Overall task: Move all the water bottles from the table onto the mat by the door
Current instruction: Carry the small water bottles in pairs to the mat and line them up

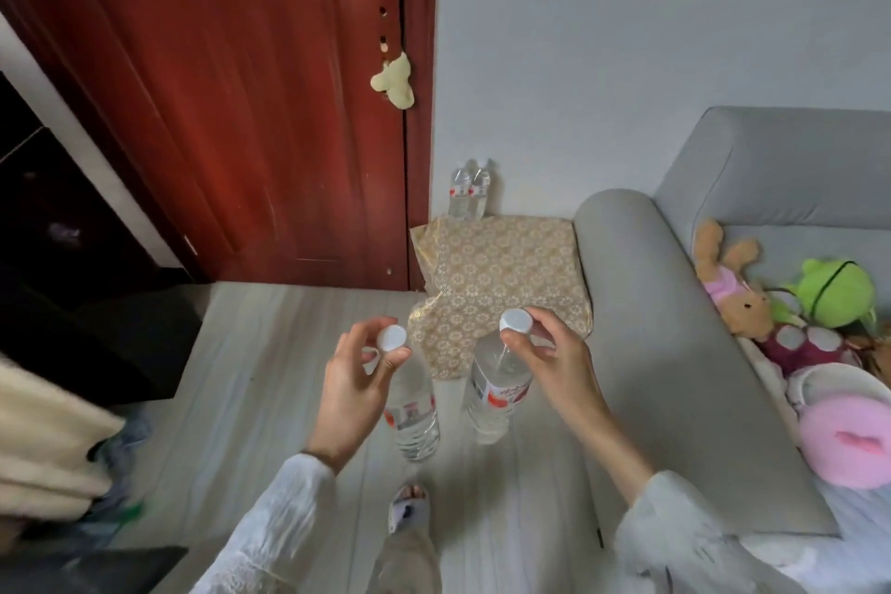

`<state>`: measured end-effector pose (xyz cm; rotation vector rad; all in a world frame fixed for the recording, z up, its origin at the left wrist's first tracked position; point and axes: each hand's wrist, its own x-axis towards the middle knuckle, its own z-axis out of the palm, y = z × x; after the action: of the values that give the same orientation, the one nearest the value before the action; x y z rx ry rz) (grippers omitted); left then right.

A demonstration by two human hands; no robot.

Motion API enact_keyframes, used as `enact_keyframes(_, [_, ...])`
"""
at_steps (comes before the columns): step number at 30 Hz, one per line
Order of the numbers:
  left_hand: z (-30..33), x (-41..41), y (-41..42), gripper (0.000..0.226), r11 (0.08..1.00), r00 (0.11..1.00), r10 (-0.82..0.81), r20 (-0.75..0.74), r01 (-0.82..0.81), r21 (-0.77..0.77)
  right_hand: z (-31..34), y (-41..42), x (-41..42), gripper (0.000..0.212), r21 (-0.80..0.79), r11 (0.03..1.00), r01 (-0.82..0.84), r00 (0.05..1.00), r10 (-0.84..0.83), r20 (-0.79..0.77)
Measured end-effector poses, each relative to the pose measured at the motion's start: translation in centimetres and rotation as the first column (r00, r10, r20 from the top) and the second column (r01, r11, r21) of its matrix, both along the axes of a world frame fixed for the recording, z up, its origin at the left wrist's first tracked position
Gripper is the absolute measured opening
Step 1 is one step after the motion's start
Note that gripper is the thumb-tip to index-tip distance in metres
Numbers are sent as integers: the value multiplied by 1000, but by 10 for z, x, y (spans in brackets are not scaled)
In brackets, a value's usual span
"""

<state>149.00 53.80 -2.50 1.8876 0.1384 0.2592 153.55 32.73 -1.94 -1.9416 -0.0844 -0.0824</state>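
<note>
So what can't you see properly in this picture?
- The table: nowhere in the head view, so any bottles left there can't be counted.
- Labels on the two bottles at the wall end of the mat: too small to read.
- Necks of the left bottle and right bottle: covered by the left hand and right hand.
- Dark furniture: too dim, cut by the left edge.

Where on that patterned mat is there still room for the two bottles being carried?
Most of the gold floral mat is bare, from the grey sofa arm to the red door. Only its far edge by the wall is crowded: two clear water bottles stand there.
</note>
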Motion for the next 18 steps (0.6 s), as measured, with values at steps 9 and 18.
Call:
enact_keyframes(9, [3,191,14,32,999,999,-41,-12,42,20,-4,8,174,29,48,992,115,993,-114,-27])
enact_keyframes(18, [-22,341,-24,28,999,986,-41,-163,46,23,-31,-36,319,27,-43,989,145,986,-148,-76])
